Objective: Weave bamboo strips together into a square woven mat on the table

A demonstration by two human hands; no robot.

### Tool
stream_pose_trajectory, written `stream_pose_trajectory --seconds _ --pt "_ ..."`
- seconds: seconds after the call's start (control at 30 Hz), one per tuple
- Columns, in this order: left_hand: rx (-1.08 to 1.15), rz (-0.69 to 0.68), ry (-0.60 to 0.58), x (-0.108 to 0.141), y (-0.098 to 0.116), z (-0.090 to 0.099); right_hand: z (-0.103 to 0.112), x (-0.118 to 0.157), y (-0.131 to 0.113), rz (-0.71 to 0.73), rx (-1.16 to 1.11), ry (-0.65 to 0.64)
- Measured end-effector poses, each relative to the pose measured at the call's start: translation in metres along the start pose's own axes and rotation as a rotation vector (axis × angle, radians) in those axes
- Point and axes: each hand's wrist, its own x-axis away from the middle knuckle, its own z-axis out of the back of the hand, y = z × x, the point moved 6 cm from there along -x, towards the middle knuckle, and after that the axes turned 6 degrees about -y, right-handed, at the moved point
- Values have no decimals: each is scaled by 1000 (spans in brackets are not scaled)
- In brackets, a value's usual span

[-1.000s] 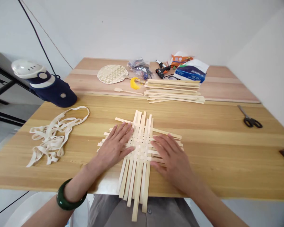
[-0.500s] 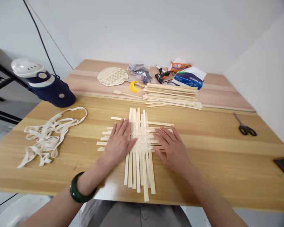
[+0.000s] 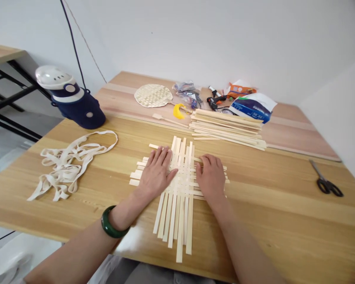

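Pale flat strips cross each other in a woven mat (image 3: 182,177) on the wooden table, their loose ends spreading on all sides. My left hand (image 3: 155,171) lies flat on the left part of the weave, thumb apart from the fingers. On the right part, my right hand (image 3: 211,175) has its fingers curled down at the upper crosswise strip (image 3: 197,159). The fingertips are partly hidden, and whether they grip that strip is unclear. A green bangle circles my left wrist.
A bundle of loose strips (image 3: 227,128) lies behind the weave, near a woven fan (image 3: 153,96) and a yellow crescent (image 3: 179,111). White cloth tape (image 3: 65,167) and a navy bottle (image 3: 79,106) are at the left, scissors (image 3: 325,185) at the right.
My right hand has gone from flat with spread fingers to curled fingers near the upper crosswise strip. My left hand stays on the weave. The camera view has shifted and tilted.
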Motion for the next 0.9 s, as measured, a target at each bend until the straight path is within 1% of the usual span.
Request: stream_pose_trajectory --seconds 0.17,0.23,0.33,0.4,0.47,0.57,0.67,0.77,0.9 --pt "8 -17 -6 0 2 1 1 -17 9 73 -75 -158" --pt "33 -23 -1 0 3 2 1 -23 11 95 -92 -195" --pt "70 -27 9 0 4 5 2 -27 9 127 -101 -216" --pt "102 -23 20 1 5 7 1 -25 5 161 -121 -208" --pt "132 -20 31 2 5 8 0 -20 1 171 -142 -173" --pt "164 -21 49 3 7 9 -1 -12 -1 131 -158 -68" --pt "185 -20 75 3 8 12 1 -6 -5 119 -110 28" --pt "201 -18 90 2 9 13 2 -2 -9 141 -30 38" --pt "204 -5 92 3 10 12 4 -3 -10 144 4 25"
